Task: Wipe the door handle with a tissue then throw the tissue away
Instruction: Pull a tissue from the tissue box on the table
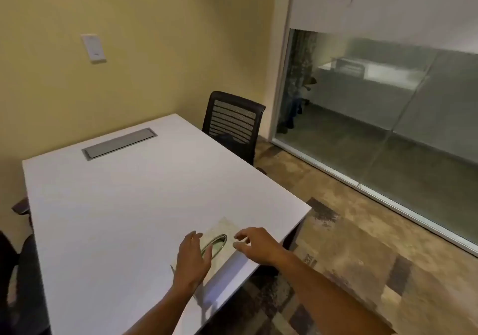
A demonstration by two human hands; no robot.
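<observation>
A flat tissue box with an oval opening lies at the near right edge of the white table. My left hand rests with spread fingers on the box's left part, covering some of the opening. Just right of the opening my right hand hovers with curled fingers apart and nothing in it. No loose tissue shows. The door handle is out of view.
A black mesh chair stands at the table's far right side. A grey cable hatch sits in the tabletop. A glass wall runs along the right, with patterned carpet before it. Dark chair parts show at the left edge.
</observation>
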